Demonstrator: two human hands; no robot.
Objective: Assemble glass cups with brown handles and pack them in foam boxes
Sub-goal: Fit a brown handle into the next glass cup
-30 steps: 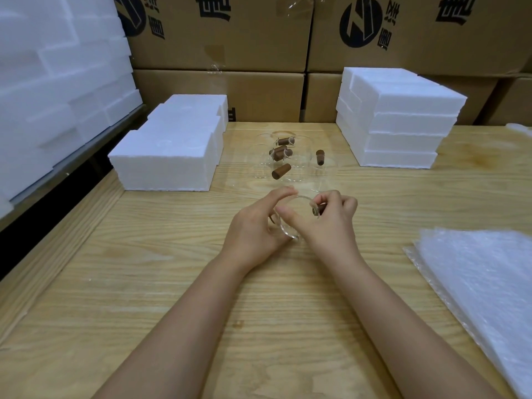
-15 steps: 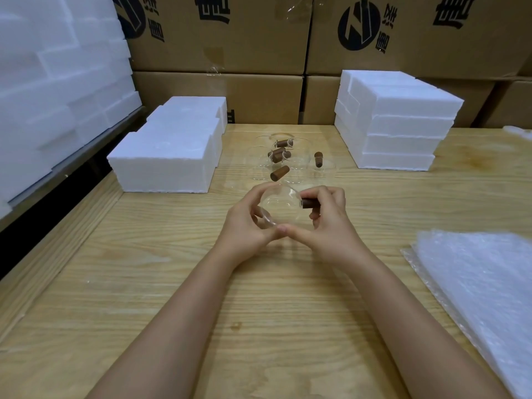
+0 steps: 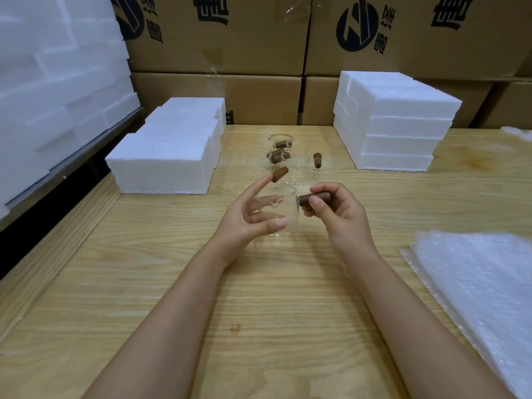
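**Handle juts left from the right-hand grip, with the cup at its end**

The right hand (image 3: 342, 214) has its fingers and thumb curled round the brown handle (image 3: 309, 198). The handle sticks out of the grip toward the left, its long axis roughly level and crosswise to the body. At its free end is the glass cup (image 3: 283, 208), upright with its mouth up, held just above the table (image 3: 259, 298). The left hand (image 3: 244, 218) meets the cup from the other side in a light pinch: the thumb is on the near wall and the middle fingers show through the glass, while the index finger points away, straight and free. The right hand therefore governs the handle and the left the body, and any seating push would likely run along that crosswise axis. The cup is clear and thin-walled, and the handle is a short dark-brown cylinder. Whether the joint is fully seated cannot be told. Beyond lie spare handles (image 3: 279, 174) among other cups (image 3: 298, 171), and to their left are the foam boxes (image 3: 164, 162), on the left hand's side
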